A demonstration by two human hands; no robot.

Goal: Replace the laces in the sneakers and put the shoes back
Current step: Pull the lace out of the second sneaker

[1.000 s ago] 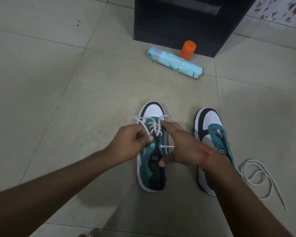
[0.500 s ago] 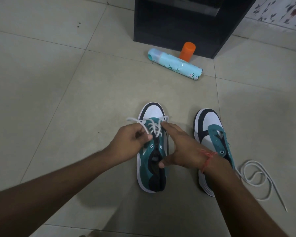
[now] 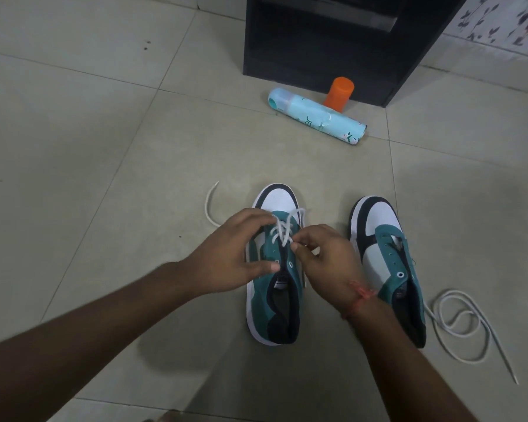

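Note:
Two teal, white and black sneakers stand side by side on the tiled floor. The left sneaker (image 3: 276, 303) carries a white lace (image 3: 282, 231) crossed through its front eyelets. My left hand (image 3: 235, 254) holds this sneaker's left flap, fingers across the lacing and thumb by an eyelet. A free lace end (image 3: 209, 208) trails on the floor to its left. My right hand (image 3: 323, 260) pinches the lace between thumb and fingertips just over the tongue. The right sneaker (image 3: 387, 260) has no lace. A second white lace (image 3: 464, 327) lies looped on the floor to its right.
A light blue spray can (image 3: 317, 120) lies on its side beyond the shoes, with an orange cap (image 3: 339, 92) standing behind it. A black cabinet (image 3: 333, 44) rises at the back. A patterned wall is at the top right.
My left hand let the lace end drop to the floor at the left and moved onto the sneaker. My right hand curled from a flat hold into a pinch on the lace.

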